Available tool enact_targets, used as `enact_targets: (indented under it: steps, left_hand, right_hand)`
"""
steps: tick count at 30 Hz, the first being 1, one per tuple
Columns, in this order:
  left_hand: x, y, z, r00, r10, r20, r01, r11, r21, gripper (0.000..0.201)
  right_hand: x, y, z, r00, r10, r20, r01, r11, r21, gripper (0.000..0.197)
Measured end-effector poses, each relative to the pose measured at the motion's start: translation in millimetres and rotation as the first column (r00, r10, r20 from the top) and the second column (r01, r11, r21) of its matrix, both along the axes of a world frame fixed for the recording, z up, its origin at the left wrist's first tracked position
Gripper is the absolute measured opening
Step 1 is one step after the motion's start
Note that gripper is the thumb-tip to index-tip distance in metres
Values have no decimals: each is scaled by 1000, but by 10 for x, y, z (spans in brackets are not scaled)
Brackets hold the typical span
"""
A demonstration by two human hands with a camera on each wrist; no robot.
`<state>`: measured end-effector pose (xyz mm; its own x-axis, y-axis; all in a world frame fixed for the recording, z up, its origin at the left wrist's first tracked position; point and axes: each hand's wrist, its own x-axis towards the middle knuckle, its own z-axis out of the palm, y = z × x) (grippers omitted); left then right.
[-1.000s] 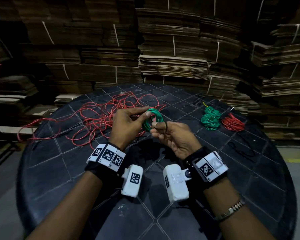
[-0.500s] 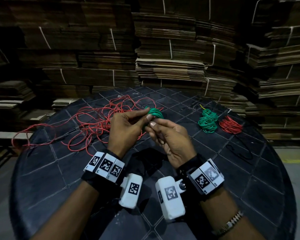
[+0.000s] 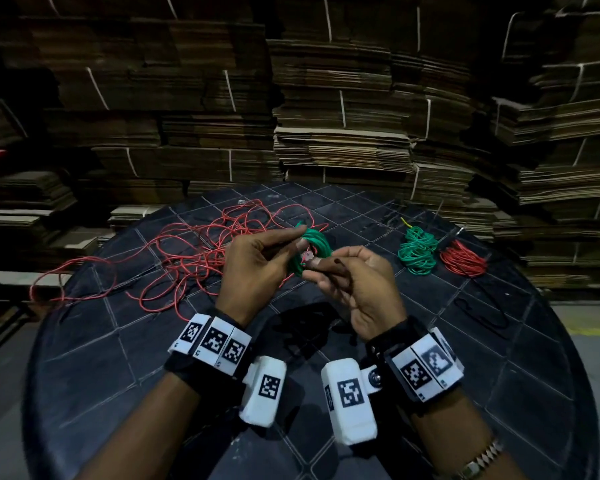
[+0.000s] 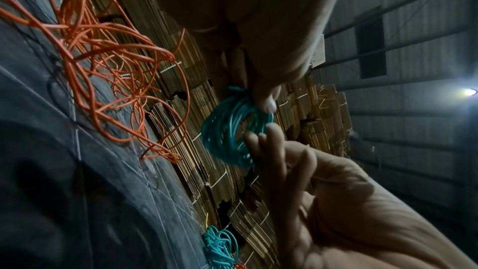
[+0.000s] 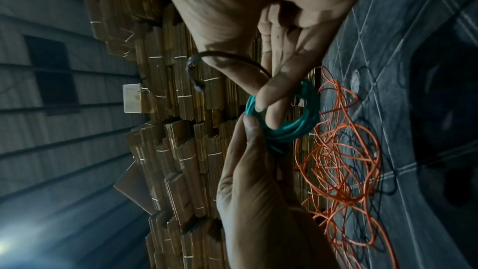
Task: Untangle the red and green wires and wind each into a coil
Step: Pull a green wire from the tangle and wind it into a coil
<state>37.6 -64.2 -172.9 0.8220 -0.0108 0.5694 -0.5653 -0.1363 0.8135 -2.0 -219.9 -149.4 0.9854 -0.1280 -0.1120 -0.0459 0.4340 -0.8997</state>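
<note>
Black table [image 3: 430,393], green coil [image 3: 314,249] upright, both hands pinching

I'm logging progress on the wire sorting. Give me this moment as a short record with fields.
left hand: pinches the green coil
right hand: holds the same coil, a dark tie in its fingers
loose red wire: spread on the table, uncoiled
finished coils: one green, one red, side by side on the table
background: stacked cardboard
</note>
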Motion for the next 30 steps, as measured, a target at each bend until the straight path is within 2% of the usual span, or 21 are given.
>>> enact_targets:
  steps: [3,6,11,14,19,25,30]
  left_hand:
    - [35,49,4,998,53,38,-53,999,-15,27]
    - [38,47,-2,996,24,89,-29,998,50,27]
    - [41,46,-12,996,-45,74,35,991,132,27]
    - [56,58,-21,998,-50,50,43,991,128,29]
    - [23,52,-1,991,-107,79,92,980,176,43]
    - [33,64,20,990,-42,135,17,984,178,28]
    - [28,78,34,984,30,178,-70,973,220,25]
  right_hand:
    - [-19,-16,23,999,28,-16,-29,998,-63,22]
    - [-26,-1,25,999,49,-7,-50,996,-76,23]
    - [-11,54,-15,993,-10,122,25,992,-122,30]
    - [-13,114,-64,989,-17,148,32,995,-98,33]
    - [-1,144,-89,985,-22,171,28,999,-33,37]
    - [-1,168,-113,976,-26,215,30,999,-13,30]
    - [-3,189,-104,978,-18,207,13,1000,23,27]
